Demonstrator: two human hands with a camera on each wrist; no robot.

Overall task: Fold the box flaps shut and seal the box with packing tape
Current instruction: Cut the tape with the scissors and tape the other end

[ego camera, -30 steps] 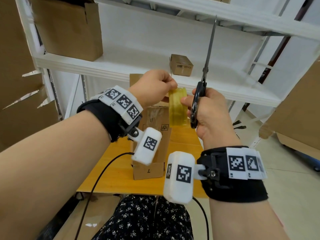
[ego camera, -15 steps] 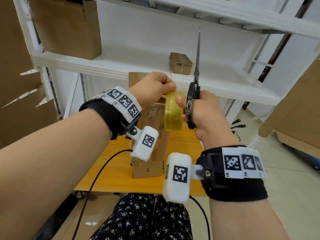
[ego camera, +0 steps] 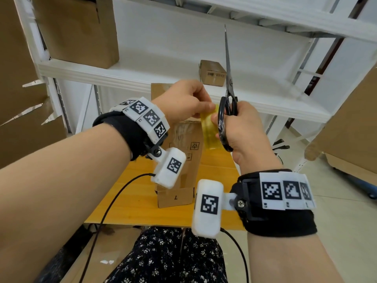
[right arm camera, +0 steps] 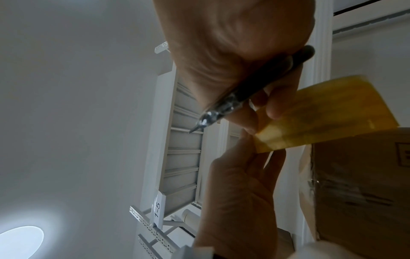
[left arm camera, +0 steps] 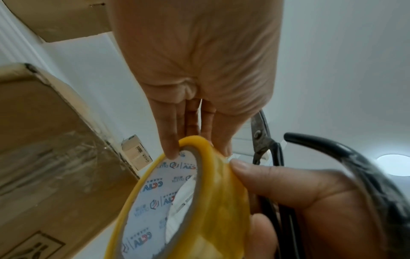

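Note:
A yellow roll of packing tape (ego camera: 209, 133) is held up in front of me, above the table. My left hand (ego camera: 208, 108) pinches the roll's top rim; in the left wrist view its fingertips (left arm camera: 173, 150) curl over the edge of the tape roll (left arm camera: 221, 192). My right hand (ego camera: 216, 121) grips black-handled scissors (ego camera: 227, 64), blades shut and pointing up, and its thumb (left arm camera: 255, 173) presses the roll's side. The cardboard box (ego camera: 183, 144) stands on end on the wooden table (ego camera: 132, 201) behind the hands, with clear tape across its face (left arm camera: 44, 149).
White shelving (ego camera: 142, 78) rises just behind the table, with a small carton (ego camera: 212, 72) and a large cardboard box (ego camera: 79, 31) on it. More cardboard leans at the left (ego camera: 20, 119) and right (ego camera: 350, 129). Black cables (ego camera: 114, 197) hang from the wrist cameras.
The scissor blades have swung left from a rightward lean to nearly upright. My left fingers have shifted along the roll's top rim, and the roll has turned slightly.

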